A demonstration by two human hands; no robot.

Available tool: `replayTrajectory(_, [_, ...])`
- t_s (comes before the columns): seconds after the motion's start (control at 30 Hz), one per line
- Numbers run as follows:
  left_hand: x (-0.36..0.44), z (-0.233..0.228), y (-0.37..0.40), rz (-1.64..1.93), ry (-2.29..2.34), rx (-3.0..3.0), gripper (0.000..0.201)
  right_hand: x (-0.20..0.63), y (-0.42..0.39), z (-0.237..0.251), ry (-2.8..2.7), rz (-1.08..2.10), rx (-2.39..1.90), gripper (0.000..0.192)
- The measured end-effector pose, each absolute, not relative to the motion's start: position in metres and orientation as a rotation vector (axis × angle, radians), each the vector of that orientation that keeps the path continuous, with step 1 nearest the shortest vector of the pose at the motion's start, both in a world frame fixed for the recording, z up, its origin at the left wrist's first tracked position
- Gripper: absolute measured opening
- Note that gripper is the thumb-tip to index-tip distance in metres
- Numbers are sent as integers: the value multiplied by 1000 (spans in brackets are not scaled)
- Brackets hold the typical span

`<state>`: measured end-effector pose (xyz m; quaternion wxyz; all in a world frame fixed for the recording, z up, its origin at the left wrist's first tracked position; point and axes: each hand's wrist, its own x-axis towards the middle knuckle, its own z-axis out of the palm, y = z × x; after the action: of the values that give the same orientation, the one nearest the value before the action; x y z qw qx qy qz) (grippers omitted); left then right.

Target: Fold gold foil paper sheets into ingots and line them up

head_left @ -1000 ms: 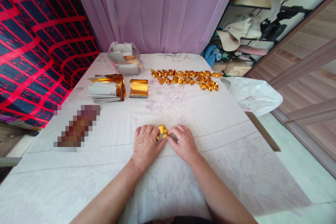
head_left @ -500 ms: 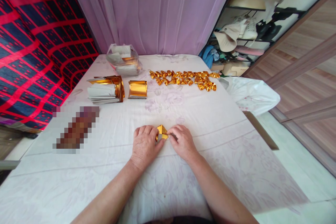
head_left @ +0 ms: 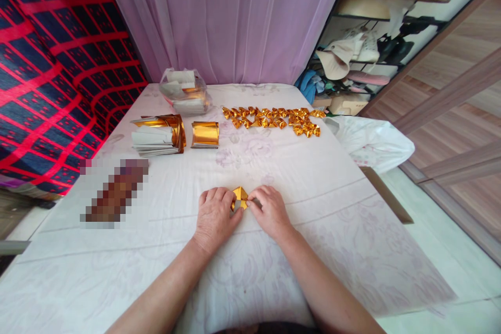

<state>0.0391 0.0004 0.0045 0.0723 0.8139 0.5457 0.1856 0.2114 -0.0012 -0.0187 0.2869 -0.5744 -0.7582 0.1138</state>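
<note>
A small piece of gold foil paper [head_left: 240, 193], partly folded with pointed corners and a bit of grey backing showing, lies on the cloth-covered table [head_left: 313, 177] between my hands. My left hand [head_left: 215, 211] rests over its left side, the thumb along the near edge. Thumb and forefinger of my right hand [head_left: 270, 209] pinch its right edge. Farther off, folded gold pieces [head_left: 266, 117] sit in rows. To their left are a short stack of gold foil sheets [head_left: 205, 133] and a larger fanned stack [head_left: 156, 138] with grey backs up.
A clear plastic bag [head_left: 183, 91] of foil sheets stands at the table's back left. A blurred-out patch [head_left: 117, 190] lies on the left. White plastic bag [head_left: 376, 141] hangs by the right edge, near shelves with shoes and a cap [head_left: 332, 57]. A purple curtain [head_left: 235, 21] closes the back.
My right fingers have shifted slightly left along the foil paper's right edge. The left hand stays nearly still. The view has turned very slightly.
</note>
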Motion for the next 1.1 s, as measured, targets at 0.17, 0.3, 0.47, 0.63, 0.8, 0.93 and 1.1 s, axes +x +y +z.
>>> replayTrajectory(0.17, [35,6,-1,573,1601,2440,8,215,-2,-20,-2054,301,-1491,8])
replayTrajectory(0.3, [25,5,2,570,1497,2437,13,213,-8,-17,-2095,267,-1470,14])
replayTrajectory(0.47, [9,4,9,557,1304,2428,30,212,-14,-13,-2140,291,-1454,21])
replayTrajectory(0.63, [4,3,15,582,1265,2461,29,213,-12,-16,-2136,287,-1411,20])
replayTrajectory(0.8, [5,4,16,593,1241,2477,26,211,-9,-18,-2100,280,-1470,17])
replayTrajectory(0.93, [5,5,15,577,1220,2493,27,210,-9,-16,-2122,273,-1456,12])
replayTrajectory(1.1, [2,4,15,546,1199,2575,23,213,-10,-13,-2187,236,-1393,13])
